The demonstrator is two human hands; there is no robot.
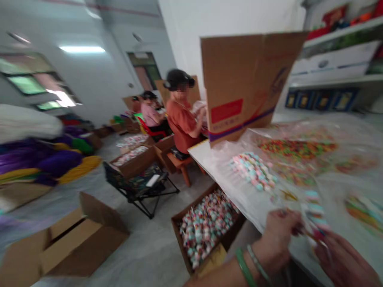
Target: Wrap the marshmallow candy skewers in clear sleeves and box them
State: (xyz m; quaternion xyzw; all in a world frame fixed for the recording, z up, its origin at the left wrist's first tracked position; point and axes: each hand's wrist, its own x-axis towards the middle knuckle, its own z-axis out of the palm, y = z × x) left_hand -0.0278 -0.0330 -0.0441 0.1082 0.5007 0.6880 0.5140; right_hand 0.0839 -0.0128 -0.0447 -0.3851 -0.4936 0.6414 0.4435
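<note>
Left hand (277,239) and right hand (344,261) close together on a blurred strip of pastel sweets (314,213) at a white table (203,153), above a carton of wrapped sweets (191,201).

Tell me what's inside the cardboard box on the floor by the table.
The box is filled with small pink, blue and white sweets. They cover its bottom, so anything beneath them cannot be seen.

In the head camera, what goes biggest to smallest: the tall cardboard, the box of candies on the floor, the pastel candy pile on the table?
1. Tall cardboard: looks largest, but it is nearer the camera, so its real size is unsure.
2. Box of candies.
3. Pastel candy pile: smallest.
</note>
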